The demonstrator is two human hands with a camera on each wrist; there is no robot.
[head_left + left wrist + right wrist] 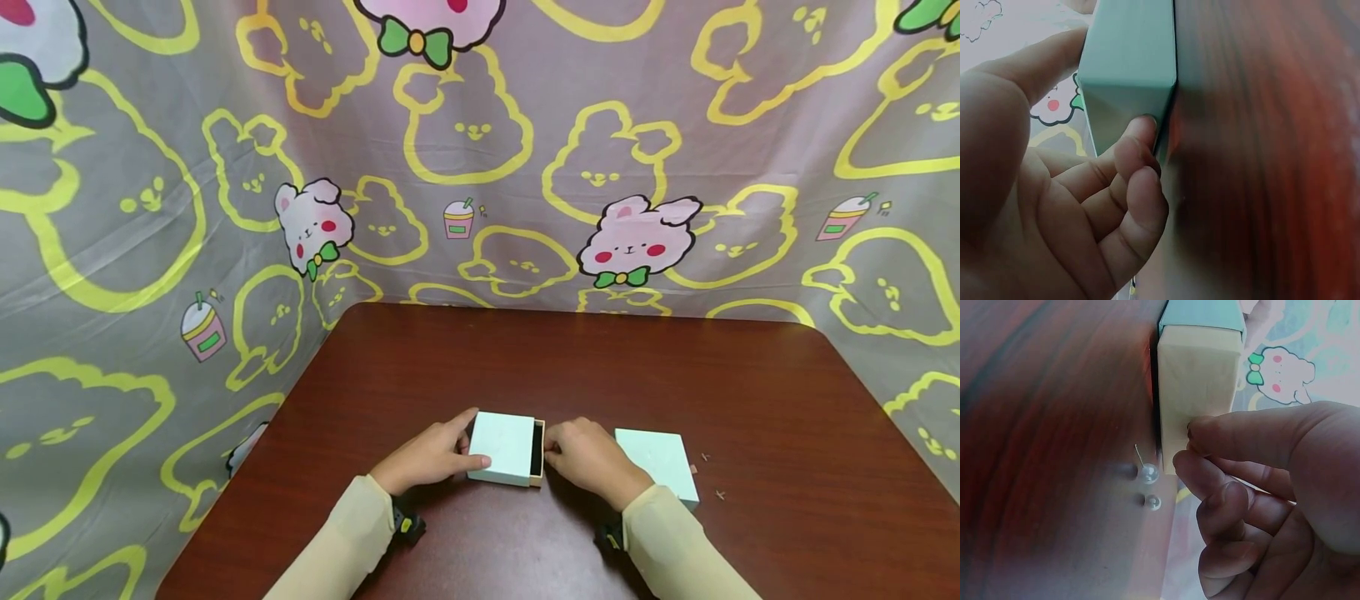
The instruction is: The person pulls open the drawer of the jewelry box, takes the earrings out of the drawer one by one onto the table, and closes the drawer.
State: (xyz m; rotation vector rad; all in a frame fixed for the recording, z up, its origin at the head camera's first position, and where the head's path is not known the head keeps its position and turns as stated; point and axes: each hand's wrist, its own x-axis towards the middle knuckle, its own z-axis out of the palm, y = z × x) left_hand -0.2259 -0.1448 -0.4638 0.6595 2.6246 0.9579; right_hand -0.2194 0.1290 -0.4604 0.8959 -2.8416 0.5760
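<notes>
A small mint-green sliding box [502, 447] lies on the table, its cream drawer [1200, 381] partly out on the right and dark inside. My left hand [429, 454] holds the sleeve at its left end, thumb over the top; in the left wrist view the curled fingertips [1143, 128] touch the end face. At the drawer's front, my right hand [588, 457] pinches with thumb and forefinger; whatever small part sits between them is mostly hidden. Close by the drawer, two pearls [1150, 474] lie on the wood, one with a thin metal pin.
Right of my right hand is a second mint-green box [660, 462] with a small pinkish-brown tab on its right side. Several tiny shiny pieces [720, 494] lie beyond it on the brown table [570, 358]. A patterned curtain [480, 167] hangs behind the table and along its sides.
</notes>
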